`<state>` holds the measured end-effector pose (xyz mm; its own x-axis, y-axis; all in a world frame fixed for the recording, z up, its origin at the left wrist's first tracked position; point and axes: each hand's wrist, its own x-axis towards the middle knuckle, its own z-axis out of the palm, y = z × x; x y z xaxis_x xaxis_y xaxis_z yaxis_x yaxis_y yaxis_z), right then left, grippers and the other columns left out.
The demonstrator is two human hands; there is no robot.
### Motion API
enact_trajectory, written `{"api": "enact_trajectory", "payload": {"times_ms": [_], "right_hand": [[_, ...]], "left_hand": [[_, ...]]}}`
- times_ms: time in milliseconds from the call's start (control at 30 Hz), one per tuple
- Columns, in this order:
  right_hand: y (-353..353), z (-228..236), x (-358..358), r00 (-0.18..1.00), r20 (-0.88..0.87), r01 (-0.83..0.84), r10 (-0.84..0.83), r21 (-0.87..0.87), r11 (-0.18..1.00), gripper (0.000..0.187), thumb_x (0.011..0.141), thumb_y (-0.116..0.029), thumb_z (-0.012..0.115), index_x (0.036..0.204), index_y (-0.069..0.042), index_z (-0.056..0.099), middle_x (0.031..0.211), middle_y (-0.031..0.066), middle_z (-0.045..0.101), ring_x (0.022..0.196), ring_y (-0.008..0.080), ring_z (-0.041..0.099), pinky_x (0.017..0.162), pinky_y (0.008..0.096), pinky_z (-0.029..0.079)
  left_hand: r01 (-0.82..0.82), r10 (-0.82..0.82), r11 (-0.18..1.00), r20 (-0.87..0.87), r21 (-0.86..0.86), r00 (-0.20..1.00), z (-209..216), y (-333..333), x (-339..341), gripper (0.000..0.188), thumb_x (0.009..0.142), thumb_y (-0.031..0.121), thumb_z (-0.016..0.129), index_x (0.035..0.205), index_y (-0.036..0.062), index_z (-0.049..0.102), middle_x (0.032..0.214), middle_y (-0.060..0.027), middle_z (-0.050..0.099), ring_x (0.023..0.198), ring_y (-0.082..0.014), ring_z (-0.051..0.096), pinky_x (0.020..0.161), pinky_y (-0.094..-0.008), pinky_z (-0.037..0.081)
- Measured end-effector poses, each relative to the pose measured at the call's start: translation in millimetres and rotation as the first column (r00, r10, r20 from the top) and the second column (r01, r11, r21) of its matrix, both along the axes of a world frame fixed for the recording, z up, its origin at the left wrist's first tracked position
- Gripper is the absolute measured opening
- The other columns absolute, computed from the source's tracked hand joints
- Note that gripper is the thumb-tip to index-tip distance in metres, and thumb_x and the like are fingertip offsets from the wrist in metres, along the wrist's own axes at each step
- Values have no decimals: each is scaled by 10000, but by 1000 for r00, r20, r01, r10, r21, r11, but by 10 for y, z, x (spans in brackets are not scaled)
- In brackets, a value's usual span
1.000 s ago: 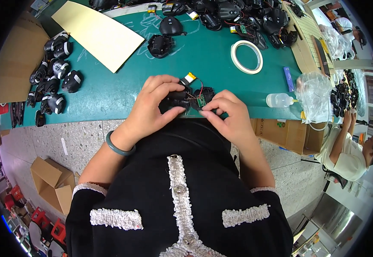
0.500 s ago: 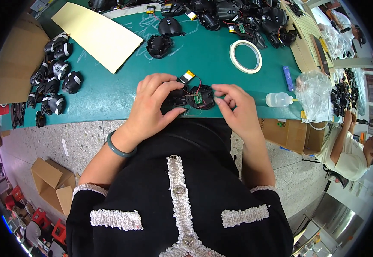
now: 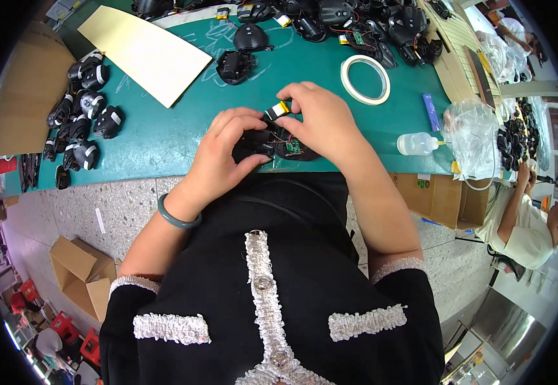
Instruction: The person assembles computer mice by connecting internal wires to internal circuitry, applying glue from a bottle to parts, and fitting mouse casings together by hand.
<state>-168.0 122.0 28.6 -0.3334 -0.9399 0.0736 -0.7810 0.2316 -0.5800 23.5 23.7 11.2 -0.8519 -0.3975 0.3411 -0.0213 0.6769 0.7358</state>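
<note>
My left hand was curled around the left end of a black plastic shell, thumb and fingers closed on it at the near edge of the green mat. My right hand pinched a small yellow-wrapped battery just above the shell, fingers bent close. The shell lay flat, long axis left to right, its open side up showing a small green circuit board.

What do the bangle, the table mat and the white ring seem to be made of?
Bangle: probably jade or glass; grey-green, smooth, slightly glossy. Mat: looks like rubber or vinyl; flat matte green sheet with faint scribbles. Ring: likely a roll of tape; thin white band around an open centre.
</note>
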Motion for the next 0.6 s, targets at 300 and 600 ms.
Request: {"api": "enact_trajectory", "payload": {"times_ms": [300,600], "right_hand": [[249,-98,-219,682,731,93,21,-115,989,194,889,-30,709,1063,-9,626,902,-13,613,740,8,527,647,183,449],[405,-147,-181,515,849,179,118,-241,954,293,878,-13,703,1165,-11,645,967,41,684,841,81,639,700,196,479]], "left_hand": [[9,-9,1000,-1,-8,1000,2,-14,20,456,660,25,834,1059,53,616,1208,-123,603,1112,-330,577,920,-393,502],[-12,16,995,37,-104,999,115,-1,-100,475,663,164,860,1076,77,641,1181,-103,601,1124,-302,550,968,-403,401]]}}
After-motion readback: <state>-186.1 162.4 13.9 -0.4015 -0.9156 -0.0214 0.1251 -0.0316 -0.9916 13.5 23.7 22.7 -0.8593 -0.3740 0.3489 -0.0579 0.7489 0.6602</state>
